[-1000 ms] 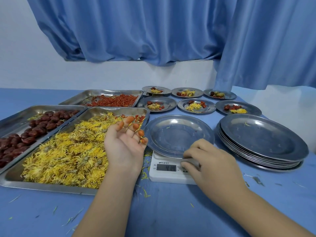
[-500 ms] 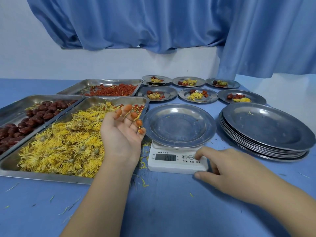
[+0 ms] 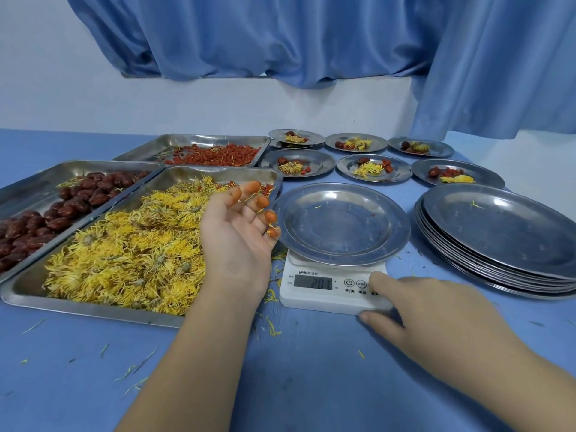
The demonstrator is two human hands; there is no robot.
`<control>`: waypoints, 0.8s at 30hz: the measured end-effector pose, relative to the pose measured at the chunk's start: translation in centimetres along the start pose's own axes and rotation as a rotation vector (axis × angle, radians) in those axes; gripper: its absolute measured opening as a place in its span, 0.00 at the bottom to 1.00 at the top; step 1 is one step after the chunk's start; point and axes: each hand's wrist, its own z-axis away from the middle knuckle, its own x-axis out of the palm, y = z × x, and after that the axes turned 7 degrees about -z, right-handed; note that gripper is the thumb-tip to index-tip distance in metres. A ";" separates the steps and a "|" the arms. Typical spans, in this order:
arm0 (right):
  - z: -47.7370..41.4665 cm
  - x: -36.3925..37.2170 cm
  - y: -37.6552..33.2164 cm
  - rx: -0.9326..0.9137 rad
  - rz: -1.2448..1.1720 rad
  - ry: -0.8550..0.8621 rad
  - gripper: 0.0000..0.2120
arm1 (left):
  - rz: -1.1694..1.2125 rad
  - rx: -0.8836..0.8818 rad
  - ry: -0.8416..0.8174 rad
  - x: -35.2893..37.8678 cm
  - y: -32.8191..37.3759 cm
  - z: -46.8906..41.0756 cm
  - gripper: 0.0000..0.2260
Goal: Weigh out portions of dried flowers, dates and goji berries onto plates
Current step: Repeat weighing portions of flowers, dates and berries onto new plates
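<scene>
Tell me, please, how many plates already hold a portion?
6: back-left plate, back-middle plate, back-right plate, front-left plate, front-middle plate, front-right plate, all beyond the scale. Another may hide under the back-left one.

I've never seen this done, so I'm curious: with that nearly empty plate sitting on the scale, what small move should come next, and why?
Probably zero the kitchen scale: the right hand's index finger sits at its buttons, and the display seems to read non-zero though the steel plate on it is all but empty.
</scene>
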 end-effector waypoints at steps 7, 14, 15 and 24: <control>0.1 0.3 -0.6 0.007 -0.001 0.022 0.21 | -0.034 0.015 -0.022 0.1 -0.1 0.1 0.11; -0.4 -0.1 0.5 0.103 -0.305 0.176 0.08 | -0.087 0.057 -0.042 0.1 -0.1 0.0 0.10; -0.5 -0.1 0.5 0.108 -0.321 0.187 0.07 | -0.102 0.065 -0.046 0.1 -0.2 -0.1 0.10; -0.8 -0.3 0.6 0.152 -0.437 0.224 0.05 | -0.208 0.084 -0.091 0.5 -0.3 0.4 0.10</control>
